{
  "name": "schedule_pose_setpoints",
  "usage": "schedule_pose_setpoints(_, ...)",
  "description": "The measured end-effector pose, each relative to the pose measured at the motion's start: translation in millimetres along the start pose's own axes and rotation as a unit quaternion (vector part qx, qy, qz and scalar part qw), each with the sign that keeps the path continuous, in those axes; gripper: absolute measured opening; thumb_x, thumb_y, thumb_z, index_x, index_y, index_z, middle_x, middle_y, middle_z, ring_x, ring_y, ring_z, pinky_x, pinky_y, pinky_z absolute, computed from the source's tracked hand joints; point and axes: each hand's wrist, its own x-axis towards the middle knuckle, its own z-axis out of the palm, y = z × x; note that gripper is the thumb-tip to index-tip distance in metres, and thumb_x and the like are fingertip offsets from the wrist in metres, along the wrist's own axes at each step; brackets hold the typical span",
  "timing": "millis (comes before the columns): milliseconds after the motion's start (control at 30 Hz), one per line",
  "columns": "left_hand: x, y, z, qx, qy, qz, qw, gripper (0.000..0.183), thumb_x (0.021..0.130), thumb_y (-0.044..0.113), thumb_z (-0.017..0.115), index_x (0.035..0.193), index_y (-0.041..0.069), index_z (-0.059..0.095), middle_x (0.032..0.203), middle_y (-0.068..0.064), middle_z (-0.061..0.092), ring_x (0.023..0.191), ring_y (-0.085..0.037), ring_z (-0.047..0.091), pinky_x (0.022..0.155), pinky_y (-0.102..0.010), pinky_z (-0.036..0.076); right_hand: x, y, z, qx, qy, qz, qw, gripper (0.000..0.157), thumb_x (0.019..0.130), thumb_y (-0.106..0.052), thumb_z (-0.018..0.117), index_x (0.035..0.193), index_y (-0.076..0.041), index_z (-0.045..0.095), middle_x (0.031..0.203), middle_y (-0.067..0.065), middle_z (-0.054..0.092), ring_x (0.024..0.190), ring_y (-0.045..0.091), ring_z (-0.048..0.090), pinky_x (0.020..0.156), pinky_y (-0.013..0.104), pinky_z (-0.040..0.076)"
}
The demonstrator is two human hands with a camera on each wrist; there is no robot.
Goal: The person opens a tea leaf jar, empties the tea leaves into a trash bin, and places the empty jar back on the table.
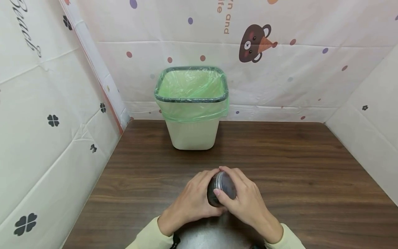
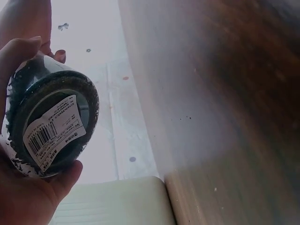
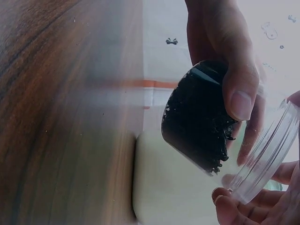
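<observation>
A clear round jar with dark, crumbly contents [image 1: 211, 197] is tilted above the near part of the table. My left hand [image 1: 194, 196] grips its body, thumb and fingers curled round the side. At its mouth, the clear ridged lid [image 3: 268, 152] is held by the fingers and thumb of my right hand [image 1: 248, 201]. I cannot tell whether lid and jar touch. The left wrist view shows the jar's base with a white barcode label [image 2: 55, 132].
A pale waste bin [image 1: 194, 133] with a green bag [image 1: 196, 112] over its rim stands beyond the hands on the brown wooden table [image 1: 280, 155]. Printed cloth sheets [image 1: 298, 79] hang behind the table and at both sides.
</observation>
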Motion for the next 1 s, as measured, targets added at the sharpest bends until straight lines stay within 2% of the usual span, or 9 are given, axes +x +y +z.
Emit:
schedule_pose_setpoints(300,-1.8,-1.4,0.3,0.01,0.002,0.004,0.9999,0.097,0.064,0.047,0.091,0.143,0.01,0.049,0.123,0.002,0.062,0.108,-0.012,0.06,0.092,-0.03,0.051,-0.5,-0.7,-2.4,-0.006,-0.024,0.006,1.0,0.061,0.085,-0.035,0.075,0.14,-0.015,0.057,0.119,-0.006,0.063,0.093,0.012,0.066,0.07,0.035,0.056)
schedule_pose_setpoints(633,-3.8,-4.4,-1.0,0.036,0.013,0.025,0.999,0.095,0.064,0.046,0.091,0.142,0.01,0.05,0.124,0.002,0.061,0.109,-0.013,0.059,0.094,-0.029,0.05,0.3,-1.9,-4.4,-0.007,-0.053,0.04,0.998,0.063,0.086,-0.038,0.076,0.144,-0.024,0.055,0.122,-0.011,0.062,0.097,0.01,0.064,0.073,0.035,0.055)
schedule_pose_setpoints(1000,-4.6,-3.7,-5.0,0.056,0.018,0.035,0.9976,0.094,0.064,0.042,0.09,0.142,0.009,0.05,0.127,-0.001,0.06,0.112,-0.016,0.059,0.096,-0.031,0.049,2.6,-1.2,-4.2,0.024,-0.05,0.075,0.996,0.043,0.094,-0.033,0.068,0.133,-0.016,0.062,0.115,-0.01,0.065,0.086,0.007,0.061,0.068,0.029,0.053)
